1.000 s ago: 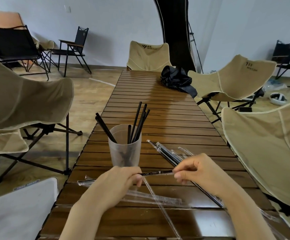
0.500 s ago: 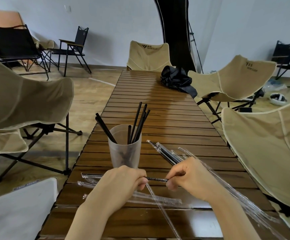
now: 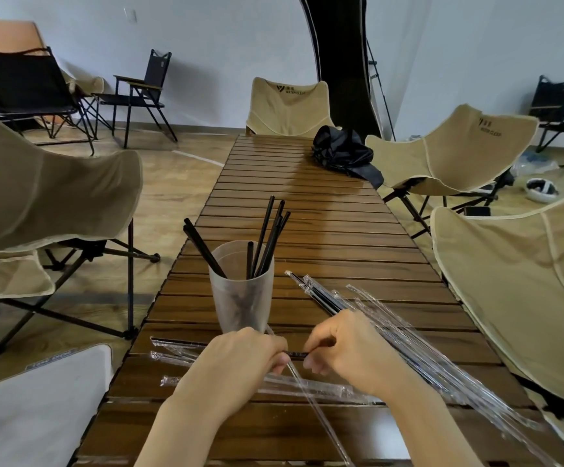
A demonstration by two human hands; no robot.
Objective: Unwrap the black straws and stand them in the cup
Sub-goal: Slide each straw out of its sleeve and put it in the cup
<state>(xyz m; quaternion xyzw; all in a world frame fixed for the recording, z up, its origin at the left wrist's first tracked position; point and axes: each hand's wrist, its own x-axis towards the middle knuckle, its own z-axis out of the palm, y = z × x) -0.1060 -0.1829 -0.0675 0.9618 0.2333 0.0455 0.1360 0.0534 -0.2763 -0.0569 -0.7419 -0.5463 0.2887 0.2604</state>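
We've got the straw (image 3: 296, 354) held across a short gap just in front of the cup (image 3: 241, 298), with the left hand (image 3: 240, 362) curled round the wrapped stretch and the right hand (image 3: 348, 352) pinching the other side. It looks feather-light and thin, stiff enough to slide out but likely to kink if bent. The film looks slick too, so we'd grip close to the torn end and pull straight along its length. The cup looks light as well, and with the done straws (image 3: 268, 237) leaning in it a clumsy poke could tip it. More wrapped straws (image 3: 321, 298) lie to its right on the surface (image 3: 307, 214), with empty wrappers (image 3: 307, 389) under our wrists — easy to snag.
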